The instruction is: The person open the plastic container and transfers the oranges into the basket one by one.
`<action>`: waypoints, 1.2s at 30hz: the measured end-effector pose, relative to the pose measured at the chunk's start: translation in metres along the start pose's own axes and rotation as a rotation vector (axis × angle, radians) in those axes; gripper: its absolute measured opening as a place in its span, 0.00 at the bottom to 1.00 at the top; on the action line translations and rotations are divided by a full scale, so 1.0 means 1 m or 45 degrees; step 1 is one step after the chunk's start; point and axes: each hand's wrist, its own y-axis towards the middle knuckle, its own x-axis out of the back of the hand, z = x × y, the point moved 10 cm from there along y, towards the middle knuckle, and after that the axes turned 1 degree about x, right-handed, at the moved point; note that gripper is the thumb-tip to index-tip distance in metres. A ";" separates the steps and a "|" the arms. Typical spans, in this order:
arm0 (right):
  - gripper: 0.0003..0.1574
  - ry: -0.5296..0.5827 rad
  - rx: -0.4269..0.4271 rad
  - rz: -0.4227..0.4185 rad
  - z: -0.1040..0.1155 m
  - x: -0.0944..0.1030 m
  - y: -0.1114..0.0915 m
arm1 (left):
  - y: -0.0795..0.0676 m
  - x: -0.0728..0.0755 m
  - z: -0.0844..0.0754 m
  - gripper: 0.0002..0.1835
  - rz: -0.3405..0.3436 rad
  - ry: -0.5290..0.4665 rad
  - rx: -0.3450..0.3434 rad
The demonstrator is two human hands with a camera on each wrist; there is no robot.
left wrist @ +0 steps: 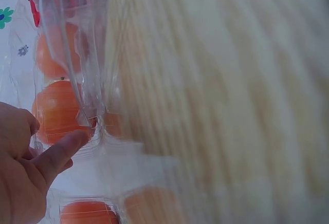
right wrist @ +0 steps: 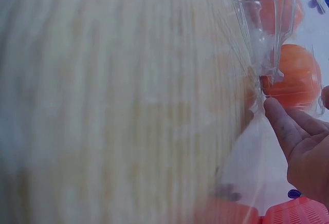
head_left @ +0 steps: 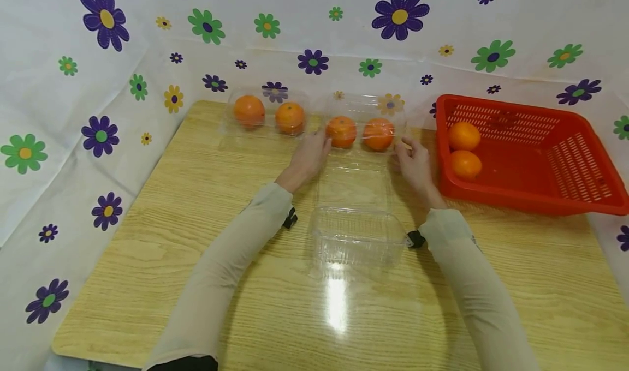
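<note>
Left hand [head_left: 309, 157] on one end, right hand [head_left: 415, 165] on the other, the 2 well apart, fingers extended and touching. Right between them on the tabletop [head_left: 147, 251]: a clear plastic clamshell [head_left: 360, 132] with 2 oranges [head_left: 341, 132]! Just left, a second filled clamshell [head_left: 270, 125]; nearer, an open clamshell [head_left: 360, 243]; right, a red plastic basket [head_left: 521, 196].

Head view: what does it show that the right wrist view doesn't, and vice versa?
Only head: the left hand, the left-hand filled container, and two oranges inside the red basket.

Only right wrist: a close-up of a right-hand fingertip at the near corner of the other filled container; that detail is too small in head.

Both: the right hand, that container and its oranges, part of the basket, the wooden tabletop and the flowered backdrop.
</note>
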 end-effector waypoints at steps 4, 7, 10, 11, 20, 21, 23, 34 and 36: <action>0.30 -0.002 0.002 -0.009 -0.010 0.002 0.005 | -0.001 0.002 0.000 0.15 -0.018 -0.016 -0.018; 0.30 -0.021 0.004 -0.017 -0.016 0.003 0.009 | -0.001 0.004 0.000 0.15 -0.030 -0.022 -0.030; 0.30 -0.027 0.012 -0.028 -0.017 0.002 0.012 | 0.000 0.007 0.002 0.18 -0.040 -0.017 -0.039; 0.29 -0.026 0.017 -0.031 -0.017 0.001 0.013 | 0.000 0.008 0.002 0.18 -0.044 -0.018 -0.040; 0.30 0.013 -0.022 0.011 -0.018 0.002 0.007 | -0.003 0.009 0.000 0.24 -0.100 0.078 -0.079; 0.30 0.034 -0.037 0.015 -0.019 0.002 0.007 | -0.003 0.009 -0.001 0.25 -0.110 0.085 -0.083; 0.31 0.043 -0.049 0.018 -0.018 0.003 0.008 | -0.001 0.010 -0.002 0.25 -0.124 0.090 -0.093; 0.40 -0.625 0.333 -0.128 0.028 0.005 0.006 | -0.002 0.009 0.005 0.20 -0.147 -0.009 -0.068; 0.35 -0.711 0.394 -0.118 0.037 0.001 0.004 | -0.002 0.010 0.005 0.21 -0.158 -0.035 -0.061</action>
